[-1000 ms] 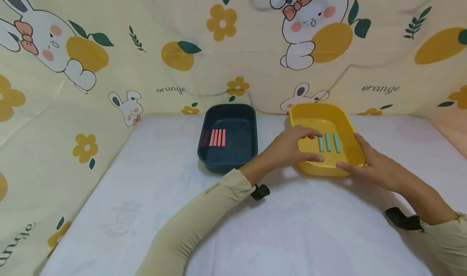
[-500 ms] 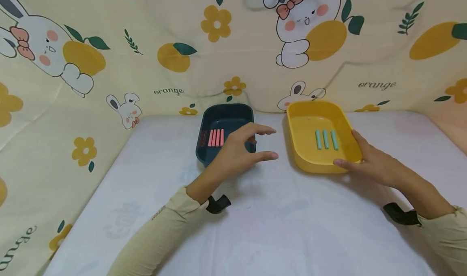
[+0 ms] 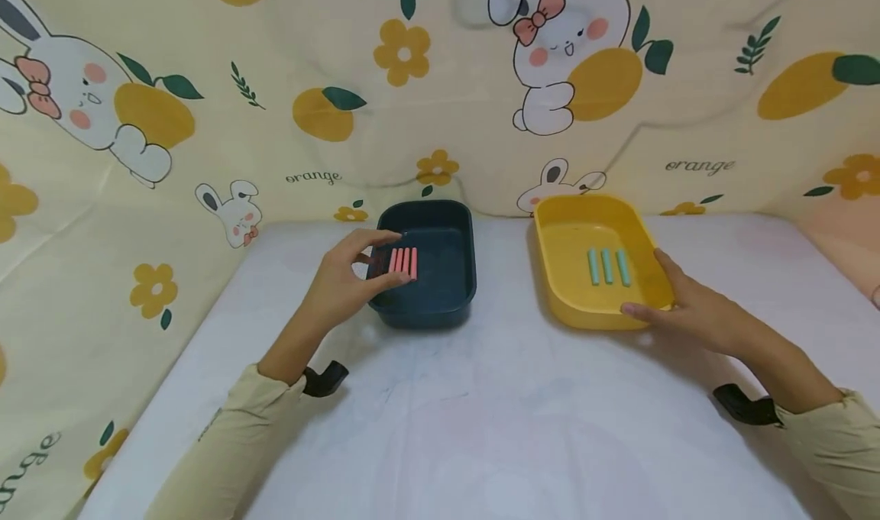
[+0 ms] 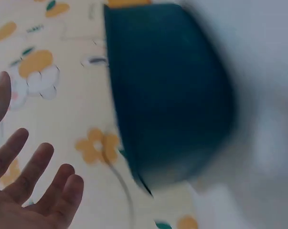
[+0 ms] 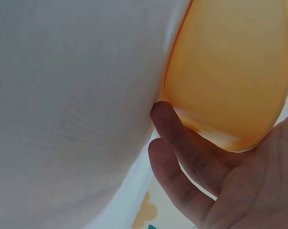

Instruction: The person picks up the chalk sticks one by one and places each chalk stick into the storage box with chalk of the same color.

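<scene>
My left hand [image 3: 338, 279] hovers over the left side of a dark teal tray [image 3: 445, 276], thumb and fingers spread and nothing between them. Its fingertips overlap the tray near a row of several pink chalk sticks [image 3: 406, 263]. In the left wrist view the fingers of this hand [image 4: 36, 183] are parted, beside the tray's blurred outer wall [image 4: 172, 90]. At the near right corner of a yellow tray [image 3: 571, 234], my right hand [image 3: 704, 310] grips the rim, thumb at the front and fingers along the outer side [image 5: 225, 81]. Three mint-green chalk sticks [image 3: 608, 266] lie inside it.
Both trays stand on a white-covered table [image 3: 481, 421], with a gap between them. Behind rises a cream cloth backdrop [image 3: 440, 108] printed with rabbits, oranges and flowers, which also runs down the left side. Black straps [image 3: 326, 379] sit at both wrists.
My left hand has moved left from above the yellow tray to the left side of the dark tray. My right hand stays at the yellow tray's corner. The head view has shifted slightly.
</scene>
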`<state>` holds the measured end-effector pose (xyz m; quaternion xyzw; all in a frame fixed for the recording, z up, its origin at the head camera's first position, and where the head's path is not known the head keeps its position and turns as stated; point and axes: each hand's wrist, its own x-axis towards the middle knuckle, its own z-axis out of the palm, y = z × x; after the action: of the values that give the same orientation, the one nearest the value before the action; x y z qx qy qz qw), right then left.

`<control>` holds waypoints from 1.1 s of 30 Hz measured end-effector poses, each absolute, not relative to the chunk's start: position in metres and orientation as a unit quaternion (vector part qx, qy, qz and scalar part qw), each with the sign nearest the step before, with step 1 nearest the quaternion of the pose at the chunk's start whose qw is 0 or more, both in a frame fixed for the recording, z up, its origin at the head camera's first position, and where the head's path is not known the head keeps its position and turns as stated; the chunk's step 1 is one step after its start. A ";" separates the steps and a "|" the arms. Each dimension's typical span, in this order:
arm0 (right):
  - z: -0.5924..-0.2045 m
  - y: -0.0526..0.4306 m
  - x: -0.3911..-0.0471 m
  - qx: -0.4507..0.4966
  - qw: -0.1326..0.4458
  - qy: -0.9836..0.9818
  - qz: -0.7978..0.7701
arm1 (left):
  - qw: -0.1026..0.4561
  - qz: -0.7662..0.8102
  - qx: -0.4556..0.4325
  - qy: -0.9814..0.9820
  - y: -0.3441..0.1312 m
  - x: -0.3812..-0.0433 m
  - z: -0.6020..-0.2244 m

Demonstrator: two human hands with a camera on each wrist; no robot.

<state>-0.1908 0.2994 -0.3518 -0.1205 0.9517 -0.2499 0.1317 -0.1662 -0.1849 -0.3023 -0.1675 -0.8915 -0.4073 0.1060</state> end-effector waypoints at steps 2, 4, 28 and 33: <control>-0.351 0.298 -0.191 -0.121 0.130 0.953 -0.244 | 0.099 -0.395 -0.144 -0.902 -0.198 -0.163 -0.306; -0.350 0.297 -0.191 -0.119 0.131 0.956 -0.235 | 0.093 -0.384 -0.125 -0.910 -0.208 -0.161 -0.310; -0.346 0.292 -0.191 -0.103 0.124 0.962 -0.219 | 0.094 -0.154 -0.096 -0.979 -0.274 -0.175 -0.340; -0.335 0.303 -0.191 -0.113 0.102 0.966 -0.209 | 0.089 -0.105 -0.093 -0.986 -0.279 -0.174 -0.346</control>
<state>-0.1908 0.3026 -0.3348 -0.1126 0.9661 -0.2088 0.1021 -0.1736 -0.2793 -0.3459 -0.0930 -0.9861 -0.1052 0.0890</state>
